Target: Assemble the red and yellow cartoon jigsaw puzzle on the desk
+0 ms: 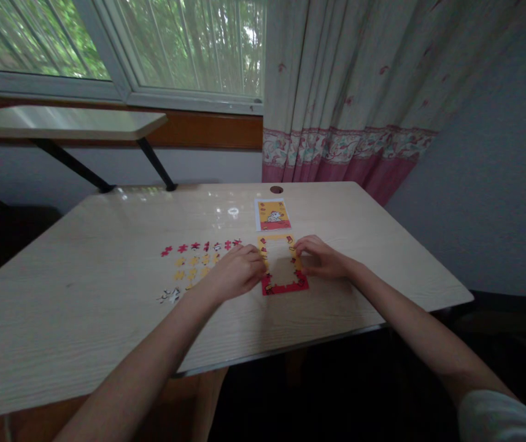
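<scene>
A puzzle border [285, 288] of joined red and yellow jigsaw pieces lies on the desk, its middle bare. My left hand [239, 271] is at its left side with fingers curled and closed; what is between the fingertips is hidden. At the right side, my right hand [323, 258] rests its fingertips against the border, thumb and forefinger apart. A picture card [274, 216] with a white cartoon animal on yellow and red lies just beyond the border. Loose red pieces [182, 248], yellow pieces [179, 275] and a white-and-black cluster of pieces [169, 296] lie left of my left hand.
The pale wooden desk [83, 294] has its front edge close to me and a round cable hole [276, 189] at the back. A raised shelf [64, 123] on black legs stands at the back left. Behind are a window [189, 49] and a curtain [336, 92].
</scene>
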Tool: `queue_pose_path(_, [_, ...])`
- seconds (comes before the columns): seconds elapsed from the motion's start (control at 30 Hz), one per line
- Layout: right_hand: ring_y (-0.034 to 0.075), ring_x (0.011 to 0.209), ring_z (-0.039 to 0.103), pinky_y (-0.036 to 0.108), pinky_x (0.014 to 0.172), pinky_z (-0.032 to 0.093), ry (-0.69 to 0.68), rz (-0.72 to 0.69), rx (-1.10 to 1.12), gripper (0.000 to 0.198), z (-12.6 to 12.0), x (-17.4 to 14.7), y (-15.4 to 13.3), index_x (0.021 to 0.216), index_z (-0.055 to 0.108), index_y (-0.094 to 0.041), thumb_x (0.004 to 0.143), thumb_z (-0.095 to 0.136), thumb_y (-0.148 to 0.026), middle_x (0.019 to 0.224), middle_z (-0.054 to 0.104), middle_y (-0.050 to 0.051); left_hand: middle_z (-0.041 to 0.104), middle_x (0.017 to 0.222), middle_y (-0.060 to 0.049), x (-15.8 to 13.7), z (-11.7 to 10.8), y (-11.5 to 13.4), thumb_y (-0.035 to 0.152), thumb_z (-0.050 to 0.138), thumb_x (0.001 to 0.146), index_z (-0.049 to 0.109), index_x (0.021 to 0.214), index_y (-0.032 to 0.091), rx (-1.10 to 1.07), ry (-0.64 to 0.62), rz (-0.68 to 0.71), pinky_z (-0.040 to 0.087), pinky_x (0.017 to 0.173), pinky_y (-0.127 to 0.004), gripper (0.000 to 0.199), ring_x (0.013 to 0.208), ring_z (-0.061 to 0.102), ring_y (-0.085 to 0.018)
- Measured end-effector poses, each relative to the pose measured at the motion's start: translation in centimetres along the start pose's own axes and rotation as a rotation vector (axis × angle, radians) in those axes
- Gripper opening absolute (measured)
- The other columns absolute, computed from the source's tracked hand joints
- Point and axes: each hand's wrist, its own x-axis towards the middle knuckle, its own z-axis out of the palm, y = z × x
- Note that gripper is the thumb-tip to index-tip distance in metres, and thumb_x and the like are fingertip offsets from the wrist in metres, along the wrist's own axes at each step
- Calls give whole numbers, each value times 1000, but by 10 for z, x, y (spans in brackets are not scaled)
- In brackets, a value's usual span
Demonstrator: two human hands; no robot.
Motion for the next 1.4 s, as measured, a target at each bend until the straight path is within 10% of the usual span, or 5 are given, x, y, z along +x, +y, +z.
queue_pose_path(0.5, [24,106,49,41,94,39,-86,48,-66,38,0,-1,-5,100,56,-20,75,66,-47,111,56,10,62,86,-6,-1,2,2,29,47,89,62,83,18,19,-59,-9,42,81,-36,20,89,53,-21])
queue_pose_path(0.87, [28,129,36,52,106,28,-21,209,-224,47,10,6,12,137,38,-19,95,34,-39,140,44,12,45,138,-15,9,19,5,36,33,94,43,131,11,237,37,-270,33,97,-50,46,125,40,-32])
queue_pose_path(1.4, [31,133,30,56,106,27,-97,264,-298,52,14,7,10,141,34,-21,94,35,-44,144,39,9,41,142,-15,15,31,5,40,28,95,41,135,10,344,-37,-374,25,106,-53,52,133,34,-28])
